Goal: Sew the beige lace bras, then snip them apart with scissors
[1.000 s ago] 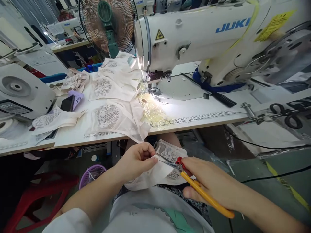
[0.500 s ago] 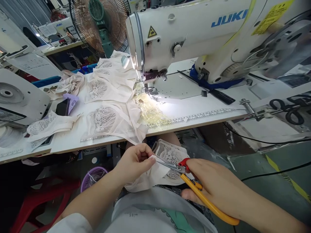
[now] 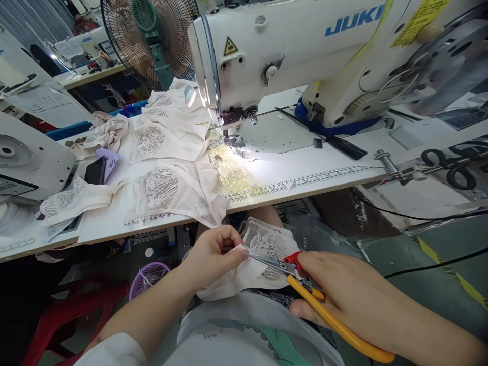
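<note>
On my lap lies a cream lace bra piece (image 3: 266, 243), its fabric partly under both hands. My left hand (image 3: 215, 252) pinches an edge of it between thumb and fingers. Scissors (image 3: 319, 311) with a yellow handle and a red part near the pivot are gripped in my right hand (image 3: 337, 287). Their blades point left along the fabric edge, with the tips close to my left fingertips. On the table, more cream lace bra pieces (image 3: 157, 187) lie in a row left of the sewing machine's needle.
A JUKI sewing machine (image 3: 297, 51) stands on the white table (image 3: 305, 175), whose front edge carries a printed ruler. A fan (image 3: 152, 43) is behind. Below left are a purple basket (image 3: 138, 284) and a red stool (image 3: 72, 315). At right is a thread-like black cable (image 3: 438, 264).
My right hand and the scissors have shifted slightly right. The left hand keeps its pinch on the fabric. The whole view has moved a little.
</note>
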`<state>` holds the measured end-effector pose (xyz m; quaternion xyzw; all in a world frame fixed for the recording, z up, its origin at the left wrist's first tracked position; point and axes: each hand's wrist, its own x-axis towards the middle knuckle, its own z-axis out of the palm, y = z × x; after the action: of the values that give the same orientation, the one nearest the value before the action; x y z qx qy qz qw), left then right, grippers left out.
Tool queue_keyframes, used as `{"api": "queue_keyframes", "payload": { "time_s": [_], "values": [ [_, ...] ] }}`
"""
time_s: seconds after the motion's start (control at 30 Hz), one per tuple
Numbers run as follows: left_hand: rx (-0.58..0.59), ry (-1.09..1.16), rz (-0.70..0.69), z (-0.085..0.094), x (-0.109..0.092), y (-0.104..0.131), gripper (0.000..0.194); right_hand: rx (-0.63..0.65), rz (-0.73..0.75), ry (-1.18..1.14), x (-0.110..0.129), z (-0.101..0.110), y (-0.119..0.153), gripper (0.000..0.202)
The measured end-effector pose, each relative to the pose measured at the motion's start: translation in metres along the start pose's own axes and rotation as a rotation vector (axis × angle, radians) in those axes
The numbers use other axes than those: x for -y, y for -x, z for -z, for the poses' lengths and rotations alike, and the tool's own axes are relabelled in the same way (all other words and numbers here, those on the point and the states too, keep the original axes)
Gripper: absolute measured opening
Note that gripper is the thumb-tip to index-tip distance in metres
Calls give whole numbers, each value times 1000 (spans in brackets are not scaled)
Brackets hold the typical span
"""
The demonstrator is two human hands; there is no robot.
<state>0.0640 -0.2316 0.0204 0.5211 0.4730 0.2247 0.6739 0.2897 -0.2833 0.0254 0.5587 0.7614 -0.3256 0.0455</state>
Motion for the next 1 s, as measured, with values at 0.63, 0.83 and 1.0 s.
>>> {"api": "queue_keyframes", "payload": {
  "time_s": [0.63,0.83,1.0],
  "values": [
    [16,98,32,2,3,-2,30,-38,-28,-207,-7,-11,-2,46],
    [-7,131,-4,2,3,0,31,-314,-10,-570,-2,-24,-4,33],
    [2,141,-30,0,4,2,28,-436,45,-736,25,-38,-17,25]
  ]
}}
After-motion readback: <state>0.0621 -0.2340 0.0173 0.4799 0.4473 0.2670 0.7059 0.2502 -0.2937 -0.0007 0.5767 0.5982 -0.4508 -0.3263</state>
